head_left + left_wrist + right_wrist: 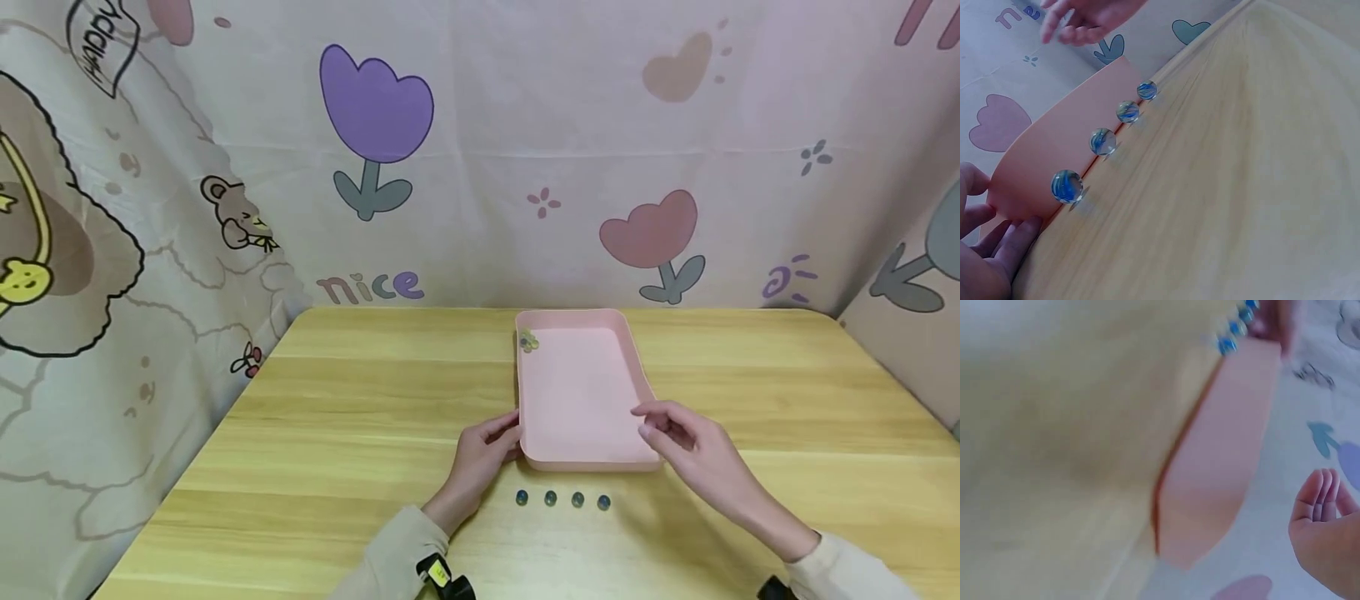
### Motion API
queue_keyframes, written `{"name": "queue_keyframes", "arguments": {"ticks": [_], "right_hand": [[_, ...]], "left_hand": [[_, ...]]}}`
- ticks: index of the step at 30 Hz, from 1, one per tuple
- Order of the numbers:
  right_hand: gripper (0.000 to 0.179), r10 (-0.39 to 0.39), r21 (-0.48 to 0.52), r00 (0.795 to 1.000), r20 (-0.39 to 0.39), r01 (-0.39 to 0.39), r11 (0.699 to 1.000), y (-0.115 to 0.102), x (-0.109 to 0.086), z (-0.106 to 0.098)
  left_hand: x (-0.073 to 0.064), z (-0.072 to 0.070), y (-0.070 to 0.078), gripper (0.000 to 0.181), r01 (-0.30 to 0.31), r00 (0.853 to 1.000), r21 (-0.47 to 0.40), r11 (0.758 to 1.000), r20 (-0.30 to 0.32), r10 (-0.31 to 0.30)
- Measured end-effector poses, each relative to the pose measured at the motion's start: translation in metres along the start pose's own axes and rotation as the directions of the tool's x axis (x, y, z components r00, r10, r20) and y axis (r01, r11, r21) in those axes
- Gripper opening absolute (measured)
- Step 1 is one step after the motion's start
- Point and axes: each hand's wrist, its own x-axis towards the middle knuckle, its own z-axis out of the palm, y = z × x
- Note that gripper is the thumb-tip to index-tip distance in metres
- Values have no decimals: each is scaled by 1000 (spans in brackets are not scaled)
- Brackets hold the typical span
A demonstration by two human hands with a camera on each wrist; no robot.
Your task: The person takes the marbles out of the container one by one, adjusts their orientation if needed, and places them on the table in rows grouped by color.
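Note:
A pink tray [585,392] lies lengthwise on the table, with a small cluster of marbles [528,340] in its far left corner. My left hand [480,462] touches the tray's outer left wall near the front corner. In the left wrist view, its fingers [1019,244] rest against the outside of the pink wall. Above the tray's front right corner hovers my right hand [697,454], fingers loosely bent and nothing between them. Several clear glass marbles [551,498] with blue and yellow swirls stand in a spaced row just in front of the tray.
The wooden table [337,450] extends to both sides of the tray. A printed cloth [495,100] with flowers and bears hangs behind it and along the sides. Black wrist cameras [446,577] sit at both sleeves.

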Motion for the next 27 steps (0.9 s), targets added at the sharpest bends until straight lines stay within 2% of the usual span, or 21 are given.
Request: {"name": "queue_keyframes", "arguments": {"ticks": [7, 12, 19, 27], "right_hand": [[20, -36, 34, 998, -43, 37, 999, 2, 18, 5], [18, -39, 39, 999, -29, 40, 998, 6, 26, 9], [15, -60, -10, 998, -19, 60, 998, 10, 34, 12], [18, -11, -78, 998, 59, 16, 997, 11, 44, 15]], "left_hand": [[-2, 5, -4, 35, 6, 1000, -5, 1000, 5, -6], [-6, 8, -6, 35, 16, 1000, 1, 1000, 10, -16], [-5, 3, -4, 36, -35, 999, -2, 999, 5, 35], [-1, 0, -4, 36, -35, 999, -17, 999, -7, 35]]}}
